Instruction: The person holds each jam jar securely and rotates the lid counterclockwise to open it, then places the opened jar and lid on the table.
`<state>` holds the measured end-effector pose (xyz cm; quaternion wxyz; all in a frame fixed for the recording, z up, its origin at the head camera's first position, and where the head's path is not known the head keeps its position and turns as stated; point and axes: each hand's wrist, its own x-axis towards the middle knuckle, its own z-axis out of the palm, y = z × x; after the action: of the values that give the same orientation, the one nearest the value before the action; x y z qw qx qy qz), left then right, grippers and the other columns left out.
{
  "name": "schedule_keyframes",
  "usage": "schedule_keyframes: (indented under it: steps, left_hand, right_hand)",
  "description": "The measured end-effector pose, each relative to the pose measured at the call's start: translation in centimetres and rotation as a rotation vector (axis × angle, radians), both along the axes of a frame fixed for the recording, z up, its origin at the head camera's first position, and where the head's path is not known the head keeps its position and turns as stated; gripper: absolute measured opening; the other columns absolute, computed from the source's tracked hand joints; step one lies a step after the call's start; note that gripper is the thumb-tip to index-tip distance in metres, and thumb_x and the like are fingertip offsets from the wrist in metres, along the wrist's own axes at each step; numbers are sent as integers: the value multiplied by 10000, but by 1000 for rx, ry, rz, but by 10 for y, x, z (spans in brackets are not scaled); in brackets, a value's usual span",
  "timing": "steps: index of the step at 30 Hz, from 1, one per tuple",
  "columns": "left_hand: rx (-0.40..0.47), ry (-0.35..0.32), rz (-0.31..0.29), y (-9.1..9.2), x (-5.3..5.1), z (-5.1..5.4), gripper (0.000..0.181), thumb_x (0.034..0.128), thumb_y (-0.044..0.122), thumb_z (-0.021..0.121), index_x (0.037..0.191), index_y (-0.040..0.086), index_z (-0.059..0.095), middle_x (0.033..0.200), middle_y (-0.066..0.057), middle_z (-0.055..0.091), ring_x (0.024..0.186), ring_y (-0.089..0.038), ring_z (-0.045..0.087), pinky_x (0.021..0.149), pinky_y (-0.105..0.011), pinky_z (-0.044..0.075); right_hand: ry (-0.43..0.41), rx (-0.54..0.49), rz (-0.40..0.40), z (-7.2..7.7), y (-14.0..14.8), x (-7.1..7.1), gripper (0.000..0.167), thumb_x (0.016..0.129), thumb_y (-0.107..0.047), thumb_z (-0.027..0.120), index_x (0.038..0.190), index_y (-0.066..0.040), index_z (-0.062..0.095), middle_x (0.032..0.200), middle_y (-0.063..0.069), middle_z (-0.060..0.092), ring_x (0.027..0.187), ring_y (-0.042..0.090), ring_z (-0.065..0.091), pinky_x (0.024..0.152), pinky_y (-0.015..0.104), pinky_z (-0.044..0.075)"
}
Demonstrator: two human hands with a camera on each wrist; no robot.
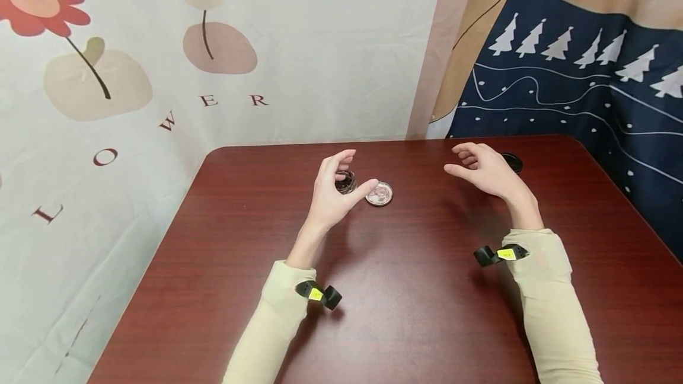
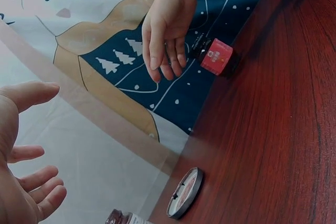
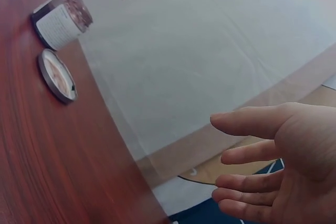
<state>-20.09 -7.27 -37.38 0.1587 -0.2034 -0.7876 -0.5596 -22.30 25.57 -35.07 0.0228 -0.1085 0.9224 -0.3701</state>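
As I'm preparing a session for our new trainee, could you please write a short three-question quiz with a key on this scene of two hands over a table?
1. Multiple choice: what lies next to the open jar on the table?
a) a spoon
b) a loose lid
c) a folded cloth

2. True or false: the left hand holds nothing.

3. Short answer: which hand is nearer the red-labelled jar?

Key:
1. b, the loose lid.
2. True; its fingers and thumb are spread apart with nothing between them in the left wrist view.
3. The right hand.
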Motion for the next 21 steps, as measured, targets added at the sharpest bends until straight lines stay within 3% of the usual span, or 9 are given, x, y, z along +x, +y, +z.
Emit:
schedule_keyframes:
  steps: [13, 21]
  left_hand:
    - [-24, -12, -12, 7, 0, -2, 663, 813, 205, 849, 1381, 52, 545, 1293, -156, 541, 1159, -222, 518, 957, -374, 451]
    - [-30, -34, -37, 11, 1, -5, 660, 821, 209, 836, 1393, 61, 540, 1304, -153, 526, 1168, -220, 502, 969, -428, 446]
  right_hand:
    - [-42, 13, -51, 0, 18, -3, 620, 985, -378, 641, 1403, 50, 479, 1336, 295, 525, 1203, 434, 523, 1032, 566, 406]
    - [-66, -7, -77, 1, 24, -2, 636, 984, -405, 642, 1417, 26, 466, 1363, 293, 516, 1236, 429, 503, 1076, 567, 365]
